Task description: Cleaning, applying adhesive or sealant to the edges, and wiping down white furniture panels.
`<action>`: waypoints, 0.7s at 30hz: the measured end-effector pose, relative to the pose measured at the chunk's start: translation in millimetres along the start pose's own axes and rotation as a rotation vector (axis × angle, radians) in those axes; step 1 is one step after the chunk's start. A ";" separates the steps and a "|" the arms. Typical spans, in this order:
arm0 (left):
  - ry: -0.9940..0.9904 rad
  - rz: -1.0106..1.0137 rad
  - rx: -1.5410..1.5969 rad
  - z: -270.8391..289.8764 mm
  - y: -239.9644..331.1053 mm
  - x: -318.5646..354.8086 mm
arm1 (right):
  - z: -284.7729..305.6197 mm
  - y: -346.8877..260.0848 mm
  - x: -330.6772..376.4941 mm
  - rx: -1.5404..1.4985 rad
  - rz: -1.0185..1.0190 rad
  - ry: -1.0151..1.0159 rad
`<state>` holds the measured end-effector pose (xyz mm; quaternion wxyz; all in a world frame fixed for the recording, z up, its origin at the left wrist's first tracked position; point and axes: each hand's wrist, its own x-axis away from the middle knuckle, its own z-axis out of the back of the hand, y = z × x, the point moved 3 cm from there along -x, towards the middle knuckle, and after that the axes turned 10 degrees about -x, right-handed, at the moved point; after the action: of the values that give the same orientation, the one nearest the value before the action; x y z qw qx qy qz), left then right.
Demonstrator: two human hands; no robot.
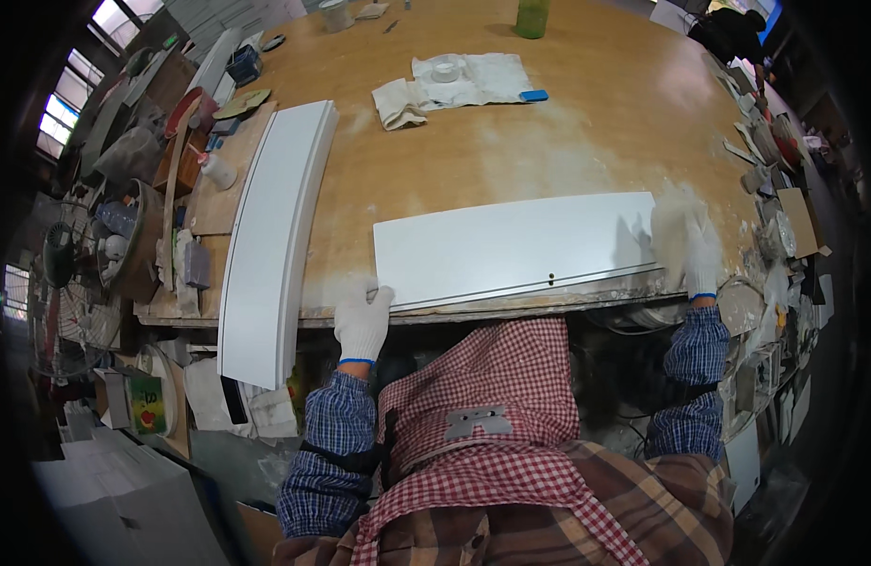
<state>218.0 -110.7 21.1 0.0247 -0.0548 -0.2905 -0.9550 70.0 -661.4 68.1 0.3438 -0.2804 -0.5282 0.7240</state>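
A long white panel [511, 241] lies across the near part of the wooden table, with a dark line and small dark holes along its near edge. My left hand [363, 321], in a white knitted glove with a blue cuff, is closed at the panel's near left corner. Its fingertips are partly hidden. At the panel's right end is my right hand [701, 259], gloved the same way and blurred. It holds a beige cloth [673, 226], also smeared, against that end. Where the fingers wrap the cloth is hard to see.
Stacked white panels [275, 236] lie lengthwise on the left, overhanging the near edge of the table [596, 141]. Farther back are a white cloth [492, 77], a small blue block [533, 95] and a green container [531, 19]. A white squeeze bottle [216, 170] stands at left.
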 end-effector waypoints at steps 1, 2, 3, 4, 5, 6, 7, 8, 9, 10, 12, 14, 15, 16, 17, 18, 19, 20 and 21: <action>0.062 -0.053 0.010 0.7 -1.7 1.0 | -17.8 -27.8 13.3 -0.075 0.141 -0.018; 0.055 -0.059 0.017 1.3 1.1 0.9 | -34.5 -45.9 31.0 0.132 0.288 -0.065; 0.012 -0.026 -0.023 2.6 2.5 1.3 | -56.6 -57.3 48.8 0.334 0.430 -0.120; -0.037 -0.004 -0.055 -0.6 6.2 0.2 | -80.0 -51.5 62.2 0.364 0.535 -0.227; -0.036 -0.007 -0.052 -3.6 8.3 0.8 | -112.0 -35.7 74.9 0.386 0.639 -0.343; -0.010 0.011 -0.031 -5.8 8.3 2.3 | -148.3 -33.5 98.3 0.439 0.843 -0.404; 0.030 0.051 -0.020 -4.6 -2.6 3.3 | -205.9 -83.2 134.5 0.547 0.509 -0.717; 0.018 0.026 -0.008 -10.4 4.4 3.4 | -243.9 -58.9 146.5 0.826 0.813 -0.752; 0.062 -0.022 0.006 -10.9 2.4 6.0 | -259.4 -69.1 174.9 0.518 0.960 -0.609; 0.108 -0.075 0.017 -11.9 2.6 7.9 | -282.9 -72.0 194.8 0.433 0.939 -0.686; 0.154 -0.109 -0.015 -18.6 -5.5 9.0 | -322.4 -89.3 226.4 0.392 1.029 -0.804; 0.295 -0.132 0.021 -19.0 0.1 10.7 | -335.0 -96.2 229.9 0.316 1.057 -0.845; 0.288 -0.146 0.025 -19.5 2.1 8.8 | -335.4 -97.2 227.3 0.242 1.083 -0.889; 0.217 -0.143 -0.014 -15.1 9.3 8.6 | -330.7 -93.1 218.0 0.256 1.070 -0.874; 0.145 -0.141 -0.050 -15.6 13.1 9.1 | -320.3 -88.0 201.9 0.284 1.035 -0.812; 0.204 -0.147 -0.074 -18.2 3.2 9.7 | -306.6 -81.5 182.5 0.315 0.998 -0.746; 0.142 -0.073 -0.064 -14.7 0.4 10.7 | -287.9 -75.9 160.3 0.351 0.963 -0.676; 0.185 -0.074 -0.047 -13.0 -3.9 12.9 | -270.4 -65.7 139.8 0.454 0.961 -0.595; 0.166 -0.072 -0.038 -9.4 -4.1 12.3 | -250.3 -55.3 116.6 0.558 0.955 -0.509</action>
<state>204.6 -112.7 12.5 0.0134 0.0346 -0.2709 -0.9619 203.1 -414.3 44.8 -0.0954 -0.2037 -0.2003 0.9535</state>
